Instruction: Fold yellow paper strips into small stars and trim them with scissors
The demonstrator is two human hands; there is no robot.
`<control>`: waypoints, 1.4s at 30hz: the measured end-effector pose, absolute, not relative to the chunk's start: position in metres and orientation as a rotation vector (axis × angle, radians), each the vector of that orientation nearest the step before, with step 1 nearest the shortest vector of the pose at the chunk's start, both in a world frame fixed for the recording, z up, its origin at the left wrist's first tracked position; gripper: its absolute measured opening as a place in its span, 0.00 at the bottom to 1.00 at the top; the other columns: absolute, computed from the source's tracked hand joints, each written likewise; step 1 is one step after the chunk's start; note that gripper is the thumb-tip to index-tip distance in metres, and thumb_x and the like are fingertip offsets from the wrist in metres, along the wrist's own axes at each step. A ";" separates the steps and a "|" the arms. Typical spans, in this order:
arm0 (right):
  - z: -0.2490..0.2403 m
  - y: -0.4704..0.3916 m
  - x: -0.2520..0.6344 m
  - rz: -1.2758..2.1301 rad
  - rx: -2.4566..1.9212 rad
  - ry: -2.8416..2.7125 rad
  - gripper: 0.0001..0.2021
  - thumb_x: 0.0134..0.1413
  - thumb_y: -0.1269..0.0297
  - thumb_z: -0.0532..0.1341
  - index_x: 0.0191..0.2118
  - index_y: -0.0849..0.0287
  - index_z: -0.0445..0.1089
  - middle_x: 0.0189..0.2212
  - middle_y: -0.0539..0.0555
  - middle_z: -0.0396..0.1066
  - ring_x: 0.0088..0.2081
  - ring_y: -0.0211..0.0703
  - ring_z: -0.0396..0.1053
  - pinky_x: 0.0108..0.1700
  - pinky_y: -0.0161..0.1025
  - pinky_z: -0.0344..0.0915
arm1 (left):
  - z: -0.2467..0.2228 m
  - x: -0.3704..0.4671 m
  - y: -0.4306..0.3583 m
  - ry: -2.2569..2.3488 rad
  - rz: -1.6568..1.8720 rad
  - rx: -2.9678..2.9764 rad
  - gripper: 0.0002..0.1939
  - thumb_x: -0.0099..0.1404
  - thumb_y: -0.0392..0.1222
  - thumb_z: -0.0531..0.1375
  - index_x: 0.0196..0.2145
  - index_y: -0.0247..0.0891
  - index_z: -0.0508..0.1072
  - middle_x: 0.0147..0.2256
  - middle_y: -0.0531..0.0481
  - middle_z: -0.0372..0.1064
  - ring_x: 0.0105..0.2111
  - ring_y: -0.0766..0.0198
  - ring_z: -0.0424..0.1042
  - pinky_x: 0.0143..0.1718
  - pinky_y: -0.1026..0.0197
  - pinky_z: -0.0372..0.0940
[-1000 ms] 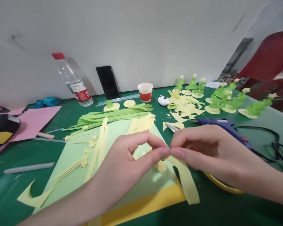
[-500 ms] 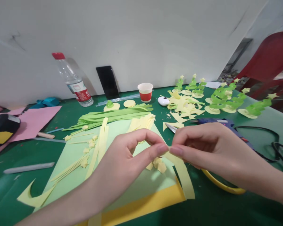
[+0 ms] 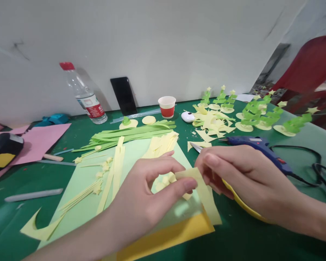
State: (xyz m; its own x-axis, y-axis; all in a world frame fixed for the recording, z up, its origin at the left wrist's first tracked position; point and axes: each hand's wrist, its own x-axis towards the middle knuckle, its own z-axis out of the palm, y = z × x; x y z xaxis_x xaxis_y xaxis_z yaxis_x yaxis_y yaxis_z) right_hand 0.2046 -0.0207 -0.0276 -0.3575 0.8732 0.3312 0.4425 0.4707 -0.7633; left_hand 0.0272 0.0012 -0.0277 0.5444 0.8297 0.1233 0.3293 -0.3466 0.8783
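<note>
My left hand (image 3: 157, 185) pinches a pale yellow paper strip (image 3: 206, 199) between thumb and index finger, near its upper end. From there the strip slants down to the right, past the corner of the green sheet. My right hand (image 3: 233, 170) is closed just beside the strip, its curled fingertips against or very near the paper edge. Whatever lies inside those fingers is hidden. Below the right hand are scissors with a yellow handle (image 3: 246, 208), partly covered by it. Several small folded yellow paper pieces (image 3: 165, 183) show behind my left thumb.
A light green sheet (image 3: 136, 150) carries yellow strips and paper stars. Green strips (image 3: 130, 134) lie behind it. A glue gun (image 3: 250, 143) with a cable, paper scraps (image 3: 214, 121) and green star-topped paper plants (image 3: 250, 116) are on the right. A bottle (image 3: 89, 101) and cup (image 3: 167, 107) stand at the back.
My right thumb has left the pinch at the strip and lifted. The fingertips have parted, and the strip's upper end now shows flat between my hands.
</note>
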 end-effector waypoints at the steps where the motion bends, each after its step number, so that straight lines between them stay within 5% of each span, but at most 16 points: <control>1: -0.026 -0.021 0.205 0.749 -1.083 -2.002 0.16 0.61 0.67 0.50 0.21 0.58 0.60 0.15 0.45 0.57 0.17 0.30 0.54 0.17 0.28 0.51 | -0.027 0.027 0.001 0.934 0.757 1.894 0.13 0.62 0.40 0.58 0.21 0.38 0.72 0.22 0.58 0.71 0.25 0.68 0.70 0.60 0.57 0.54; 5: -0.023 -0.025 0.205 0.833 -1.097 -2.086 0.15 0.57 0.70 0.53 0.20 0.58 0.56 0.16 0.44 0.56 0.19 0.30 0.54 0.20 0.26 0.53 | -0.026 0.027 0.001 0.884 0.847 1.884 0.14 0.63 0.38 0.56 0.20 0.38 0.70 0.22 0.60 0.71 0.24 0.71 0.69 0.62 0.59 0.51; 11: -0.025 -0.026 0.204 0.847 -1.088 -2.081 0.16 0.57 0.73 0.54 0.19 0.59 0.54 0.16 0.43 0.54 0.19 0.28 0.51 0.20 0.25 0.50 | -0.027 0.030 -0.001 0.888 0.961 1.883 0.07 0.60 0.35 0.60 0.25 0.41 0.71 0.26 0.62 0.72 0.29 0.71 0.71 0.50 0.68 0.63; 18: -0.027 -0.026 0.207 0.877 -1.086 -2.147 0.15 0.58 0.72 0.53 0.20 0.59 0.54 0.17 0.43 0.55 0.20 0.29 0.52 0.21 0.27 0.51 | -0.029 0.031 -0.002 0.889 0.962 1.800 0.09 0.56 0.31 0.60 0.21 0.40 0.70 0.23 0.64 0.69 0.25 0.75 0.69 0.58 0.66 0.58; 24: -0.024 -0.026 0.205 0.901 -1.096 -2.150 0.15 0.58 0.73 0.52 0.20 0.59 0.54 0.17 0.43 0.55 0.20 0.29 0.52 0.21 0.27 0.52 | -0.031 0.030 -0.003 0.907 0.944 1.778 0.09 0.55 0.31 0.60 0.21 0.41 0.70 0.22 0.64 0.69 0.25 0.74 0.68 0.46 0.70 0.66; 31: -0.024 -0.027 0.207 0.922 -1.071 -2.166 0.16 0.58 0.73 0.52 0.20 0.59 0.53 0.17 0.43 0.55 0.20 0.29 0.51 0.21 0.28 0.51 | -0.030 0.031 -0.003 0.952 0.941 1.736 0.08 0.55 0.32 0.60 0.20 0.42 0.69 0.22 0.64 0.69 0.26 0.72 0.68 0.47 0.68 0.66; 37: -0.023 -0.027 0.207 0.896 -1.067 -2.172 0.16 0.58 0.73 0.52 0.20 0.59 0.51 0.17 0.43 0.55 0.20 0.29 0.51 0.21 0.28 0.50 | -0.029 0.033 -0.005 0.954 0.949 1.731 0.08 0.54 0.34 0.60 0.20 0.41 0.68 0.21 0.63 0.68 0.24 0.72 0.67 0.59 0.60 0.57; 42: -0.024 -0.026 0.208 0.928 -1.034 -2.177 0.15 0.58 0.72 0.52 0.20 0.59 0.53 0.17 0.43 0.55 0.20 0.29 0.51 0.21 0.28 0.51 | -0.029 0.033 -0.004 0.955 0.943 1.746 0.08 0.54 0.33 0.59 0.20 0.41 0.68 0.21 0.62 0.68 0.25 0.71 0.68 0.55 0.63 0.61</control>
State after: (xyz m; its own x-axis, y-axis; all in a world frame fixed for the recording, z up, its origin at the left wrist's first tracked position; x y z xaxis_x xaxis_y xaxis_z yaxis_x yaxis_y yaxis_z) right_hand 0.2080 -0.0262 -0.0237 -0.5514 0.8143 0.1813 0.4330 0.4652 -0.7721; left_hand 0.0333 -0.0039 -0.0295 0.4090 0.8926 0.1896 0.2011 -0.2908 0.9354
